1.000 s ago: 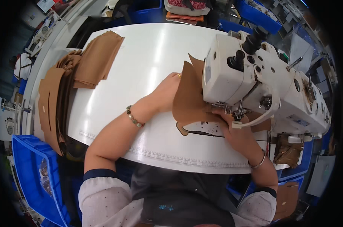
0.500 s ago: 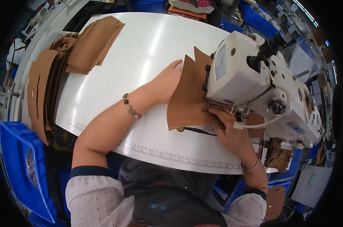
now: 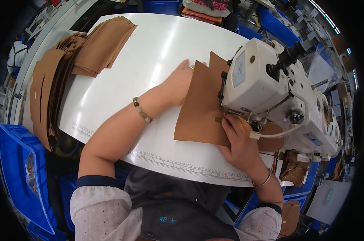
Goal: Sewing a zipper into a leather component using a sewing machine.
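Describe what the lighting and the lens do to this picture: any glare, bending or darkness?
Head view: a pale streak of glare runs down the white table; head view: the ruler strip along its near edge bows, likely from the wide lens; head view: the corners fall black, while the right hand shows clearly on the brown piece.

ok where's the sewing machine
In the head view, the sewing machine stands on the right side of the white table, beside the right hand.
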Demonstrator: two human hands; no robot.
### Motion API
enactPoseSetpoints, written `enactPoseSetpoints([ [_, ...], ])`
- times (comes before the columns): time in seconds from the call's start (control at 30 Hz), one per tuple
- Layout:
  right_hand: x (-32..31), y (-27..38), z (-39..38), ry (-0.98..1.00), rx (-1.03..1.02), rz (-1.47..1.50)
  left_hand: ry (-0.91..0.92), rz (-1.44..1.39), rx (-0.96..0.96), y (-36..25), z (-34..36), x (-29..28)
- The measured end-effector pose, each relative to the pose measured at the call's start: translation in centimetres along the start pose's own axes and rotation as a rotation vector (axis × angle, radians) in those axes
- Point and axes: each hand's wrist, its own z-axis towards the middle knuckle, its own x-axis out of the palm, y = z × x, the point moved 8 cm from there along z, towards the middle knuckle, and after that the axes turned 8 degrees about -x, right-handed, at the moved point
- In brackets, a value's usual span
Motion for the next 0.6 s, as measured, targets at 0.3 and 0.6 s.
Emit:
enactPoseSetpoints([
  [0.3,0.5,0.0,-0.2,0.012,-0.029,-0.081,-0.122,-0.098,-0.154,-4.4,-4.0,-8.0],
  [0.6,-1.3,-3.1,-2.9,0.156,0.0,-0.3,0.125,0.006,-0.045,-9.9,-6.5,-3.4],
])
